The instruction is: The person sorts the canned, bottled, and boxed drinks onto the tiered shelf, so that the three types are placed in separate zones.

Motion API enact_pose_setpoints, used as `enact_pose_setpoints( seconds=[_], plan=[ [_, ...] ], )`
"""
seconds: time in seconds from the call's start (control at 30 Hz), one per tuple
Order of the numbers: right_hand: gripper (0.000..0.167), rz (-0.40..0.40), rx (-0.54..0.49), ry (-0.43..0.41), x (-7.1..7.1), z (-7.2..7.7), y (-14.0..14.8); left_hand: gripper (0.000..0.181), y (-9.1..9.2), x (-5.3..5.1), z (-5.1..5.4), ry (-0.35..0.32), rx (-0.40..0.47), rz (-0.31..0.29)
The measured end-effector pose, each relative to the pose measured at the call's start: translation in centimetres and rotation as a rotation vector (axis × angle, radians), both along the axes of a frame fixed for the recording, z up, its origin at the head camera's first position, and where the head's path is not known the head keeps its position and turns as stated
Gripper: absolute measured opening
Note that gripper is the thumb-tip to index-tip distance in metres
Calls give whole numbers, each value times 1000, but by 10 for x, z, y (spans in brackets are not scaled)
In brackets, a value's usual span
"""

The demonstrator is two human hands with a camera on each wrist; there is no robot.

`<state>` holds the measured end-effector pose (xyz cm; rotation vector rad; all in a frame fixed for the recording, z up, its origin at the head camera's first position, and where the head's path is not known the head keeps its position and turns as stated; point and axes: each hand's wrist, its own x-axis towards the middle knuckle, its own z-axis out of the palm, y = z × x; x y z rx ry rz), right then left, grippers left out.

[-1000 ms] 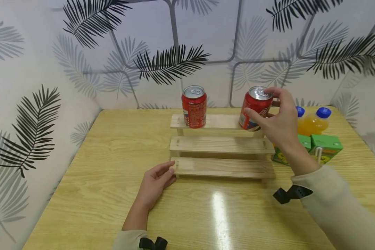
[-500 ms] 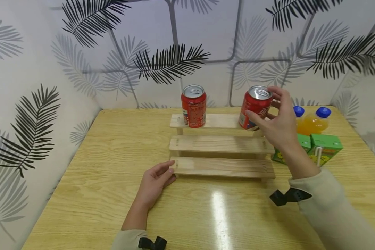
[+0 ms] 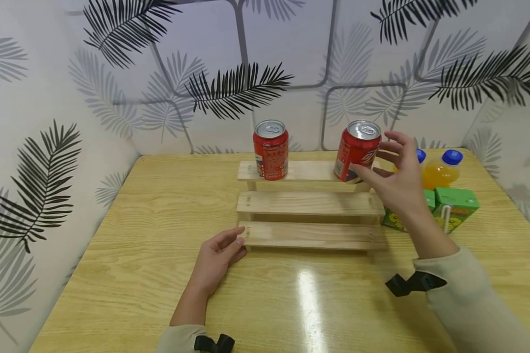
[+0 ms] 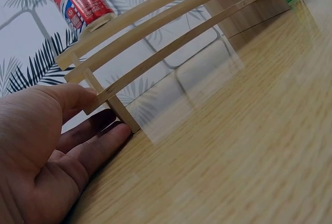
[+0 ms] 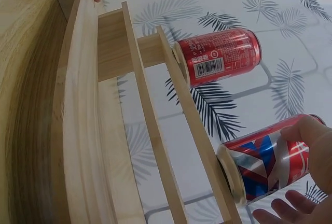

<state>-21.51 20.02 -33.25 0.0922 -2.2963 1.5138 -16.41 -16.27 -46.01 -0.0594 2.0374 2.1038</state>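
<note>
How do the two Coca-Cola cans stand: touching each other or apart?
Apart. The head view shows it: the top shelf board and the patterned wall are visible between the left Coca-Cola can and the right Coca-Cola can.

The left hand [image 4: 44,149] holds the wooden rack [image 4: 142,30], below a red can [image 4: 85,1].

Beige sleeves [image 3: 472,299] (black wrist straps [image 3: 427,282])

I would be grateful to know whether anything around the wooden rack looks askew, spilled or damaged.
Nothing clearly stands out. The red can at the right hand leans slightly in the head view, perhaps only from the camera angle; I see no dents, and no spill on the table around the wooden rack.
</note>
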Motion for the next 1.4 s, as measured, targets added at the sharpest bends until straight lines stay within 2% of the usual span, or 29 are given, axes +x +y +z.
enact_pose_setpoints(
  seconds=[0.17, 0.47, 0.77, 1.0, 1.4],
  plan=[
    [76, -4, 24, -9, 4, -5, 4, 34, 0, 0, 1, 2, 1, 1],
    [78, 13, -18, -37, 11, -11, 8, 34, 1, 0, 2, 2, 2, 3],
    [79, -2, -86, -26, 17, -24, 9, 33, 1, 0, 3, 0, 3, 6],
    [71, -14, -115, 0, 21, -30, 14, 33, 1, -1, 1, -4, 0, 5],
    [69, -32, -32, 1, 21, -27, 29, 33, 2, -2, 1, 12, -19, 10]
  ],
)
